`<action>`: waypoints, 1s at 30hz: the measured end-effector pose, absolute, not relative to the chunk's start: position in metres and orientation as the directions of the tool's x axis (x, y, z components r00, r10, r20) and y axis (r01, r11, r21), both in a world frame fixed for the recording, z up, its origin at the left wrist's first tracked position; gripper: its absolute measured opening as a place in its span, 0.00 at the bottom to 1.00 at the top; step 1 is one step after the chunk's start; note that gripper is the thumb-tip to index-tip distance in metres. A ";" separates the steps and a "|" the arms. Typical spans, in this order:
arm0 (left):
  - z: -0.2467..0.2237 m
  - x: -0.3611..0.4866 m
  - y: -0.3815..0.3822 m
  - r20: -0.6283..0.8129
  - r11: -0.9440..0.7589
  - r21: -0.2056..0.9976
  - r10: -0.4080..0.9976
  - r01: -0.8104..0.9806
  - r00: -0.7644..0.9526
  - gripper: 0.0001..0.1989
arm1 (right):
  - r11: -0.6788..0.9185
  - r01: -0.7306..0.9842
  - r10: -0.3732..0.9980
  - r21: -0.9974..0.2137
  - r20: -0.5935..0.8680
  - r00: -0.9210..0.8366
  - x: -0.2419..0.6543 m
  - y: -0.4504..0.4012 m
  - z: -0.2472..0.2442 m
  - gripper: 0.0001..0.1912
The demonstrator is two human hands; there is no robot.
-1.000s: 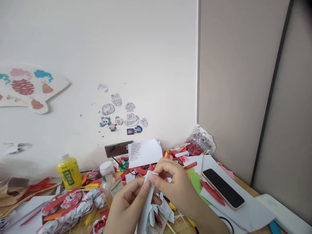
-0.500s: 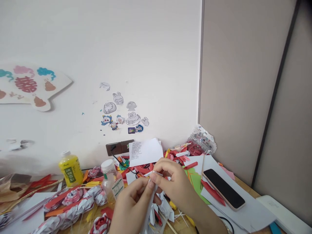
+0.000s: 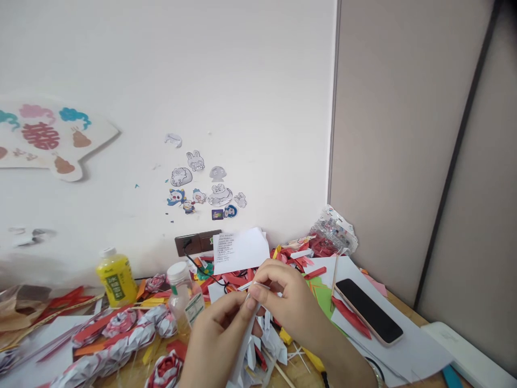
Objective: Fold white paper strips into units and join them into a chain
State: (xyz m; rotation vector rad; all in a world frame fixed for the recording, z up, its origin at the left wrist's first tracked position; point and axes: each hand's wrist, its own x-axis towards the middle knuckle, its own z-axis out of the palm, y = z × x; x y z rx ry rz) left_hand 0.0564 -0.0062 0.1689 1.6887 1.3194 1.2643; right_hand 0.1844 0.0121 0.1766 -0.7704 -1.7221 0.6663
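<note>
A strip of white paper (image 3: 244,345) runs up between my two hands, its top end folded over at the fingertips. My left hand (image 3: 226,328) pinches the strip from the left, thumb pressed along it. From the right, my right hand (image 3: 278,293) grips the folded top end between thumb and fingers. The fingertips of both hands meet there, and the fold itself is partly hidden. Below the hands lies a heap of folded white paper pieces (image 3: 274,342), with a few red ones among them.
Left of my hands stand a clear bottle (image 3: 181,302) and a yellow bottle (image 3: 117,283). Twisted white-and-red paper (image 3: 109,355) and a paper rose (image 3: 165,371) lie in front. At right, a phone (image 3: 369,311) rests on white sheets (image 3: 424,353). A wall socket (image 3: 191,245) has a cable plugged in.
Both hands stay at the same spot with the same grip on the paper strip. The view has shifted very slightly; nothing else has visibly moved.
</note>
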 end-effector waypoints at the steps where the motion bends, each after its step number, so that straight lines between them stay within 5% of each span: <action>1: 0.169 0.057 -0.006 0.299 -0.290 0.892 0.954 0.348 0.028 0.16 | 0.635 0.167 0.770 -0.754 0.603 -0.208 0.185 0.012 0.177 0.07; 19: 0.169 0.062 -0.009 0.261 -0.260 0.906 0.964 0.333 0.043 0.15 | 0.692 0.244 0.719 -0.679 0.680 -0.147 0.191 0.011 0.180 0.07; 30: 0.171 0.060 -0.014 0.224 -0.273 0.902 0.958 0.333 0.180 0.15 | 0.723 0.282 0.635 -0.631 0.767 0.090 0.227 0.010 0.192 0.08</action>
